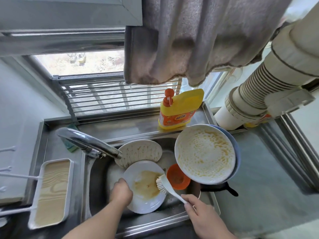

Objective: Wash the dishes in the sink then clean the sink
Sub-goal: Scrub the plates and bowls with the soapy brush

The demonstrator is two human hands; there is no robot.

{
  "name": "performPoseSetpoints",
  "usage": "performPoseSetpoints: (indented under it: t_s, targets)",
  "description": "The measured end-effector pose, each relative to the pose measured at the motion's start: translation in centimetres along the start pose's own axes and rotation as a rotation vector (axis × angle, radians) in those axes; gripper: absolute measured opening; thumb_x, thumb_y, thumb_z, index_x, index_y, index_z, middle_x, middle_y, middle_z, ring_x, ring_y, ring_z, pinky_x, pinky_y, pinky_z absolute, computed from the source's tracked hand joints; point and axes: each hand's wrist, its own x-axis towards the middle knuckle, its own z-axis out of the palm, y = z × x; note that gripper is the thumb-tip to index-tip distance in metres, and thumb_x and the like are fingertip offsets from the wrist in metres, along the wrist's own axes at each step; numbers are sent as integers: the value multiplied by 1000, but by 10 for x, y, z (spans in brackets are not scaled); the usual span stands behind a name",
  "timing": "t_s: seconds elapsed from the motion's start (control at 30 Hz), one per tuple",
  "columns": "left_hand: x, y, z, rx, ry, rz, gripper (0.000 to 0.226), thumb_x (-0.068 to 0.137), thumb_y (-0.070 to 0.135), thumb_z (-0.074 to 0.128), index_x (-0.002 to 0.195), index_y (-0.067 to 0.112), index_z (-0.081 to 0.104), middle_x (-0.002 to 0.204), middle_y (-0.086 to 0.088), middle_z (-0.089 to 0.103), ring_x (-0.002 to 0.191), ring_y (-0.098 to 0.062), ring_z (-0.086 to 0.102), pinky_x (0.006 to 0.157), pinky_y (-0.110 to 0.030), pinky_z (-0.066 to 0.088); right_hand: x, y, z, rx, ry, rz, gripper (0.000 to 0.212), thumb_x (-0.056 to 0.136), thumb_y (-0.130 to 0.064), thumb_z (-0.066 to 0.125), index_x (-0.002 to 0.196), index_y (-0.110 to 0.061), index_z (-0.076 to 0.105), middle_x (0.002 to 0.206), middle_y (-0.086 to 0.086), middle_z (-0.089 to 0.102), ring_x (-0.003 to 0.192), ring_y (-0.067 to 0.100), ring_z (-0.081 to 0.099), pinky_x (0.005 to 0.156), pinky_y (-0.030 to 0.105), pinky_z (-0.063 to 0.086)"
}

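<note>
A grey, stained towel (198, 40) is hung across the top of the view, its lower hem reaching down to just above the window grille (107, 95). A ribbed cream plastic pipe (269, 80) descends from the upper right to the counter's back corner. The stainless-steel sink (96, 178) is set in a steel counter, with a raised ledge along its far edge, on which a yellow dish-soap bottle with an orange pump (179, 109) is stood. To the left of the basin, a white rectangular tray with a wood-grain bottom (51, 192) is laid parallel to the sink's rim. A chrome faucet (89, 144) is arched over the basin's left part.

A large white soapy plate (205, 154) is propped over the sink's right edge, resting on a blue dish (236, 150) and overhanging the basin. A second soapy white plate (139, 152) is leaned at the back of the basin, under the spout. The white round plate with brown residue (145, 187) is held tilted in the basin's middle; its left rim is gripped by the left hand (120, 190). An orange bowl (177, 176) is seen just right of it, partly under the large plate. The white dish brush (165, 185) is pressed bristles-down onto the held plate, its handle clasped by the right hand (205, 218). Little open room is left within the basin.
</note>
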Motion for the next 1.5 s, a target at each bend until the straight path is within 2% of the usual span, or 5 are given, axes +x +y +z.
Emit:
performPoseSetpoints:
  t_s: [0.37, 0.67, 1.17, 1.3, 1.5]
  targets:
    - [20, 34, -6, 6, 90, -46, 58, 95, 23, 57, 150, 15, 38, 153, -15, 37, 141, -36, 38, 115, -44, 36, -3, 8, -4, 42, 6, -3, 27, 104, -46, 49, 110, -73, 45, 88, -43, 61, 87, -13, 62, 76, 10, 45]
    - [52, 41, -30, 39, -7, -22, 56, 91, 23, 50, 146, 18, 49, 147, -11, 53, 134, -30, 52, 110, -39, 46, 7, 9, -3, 96, 11, 30, 29, 103, -47, 51, 106, -76, 47, 92, -37, 66, 86, -14, 63, 77, 8, 47]
    - [15, 31, -55, 51, 79, 251, 26, 86, 42, 57, 96, 22, 72, 110, -4, 58, 109, -28, 56, 85, -35, 52, 15, 4, 4, 59, -9, 40, 20, 103, -53, 47, 108, -72, 49, 84, -22, 71, 78, -5, 65, 77, 14, 48]
    - [-11, 16, -64, -219, -118, 216, 9, 76, 21, 62, 70, 15, 64, 71, 5, 63, 70, -17, 60, 59, -30, 46, 12, 8, 8, 29, -26, 31, 22, 102, -50, 51, 104, -72, 50, 72, -29, 65, 70, -7, 62, 74, 14, 48]
    - [-48, -12, -89, -359, -271, 176, 57, 79, 7, 53, 130, 33, 51, 118, -9, 65, 103, -26, 61, 81, -37, 52, 7, 11, 10, 38, -45, 35, 22, 103, -43, 53, 103, -65, 56, 77, -33, 66, 74, -4, 62, 77, 19, 49]
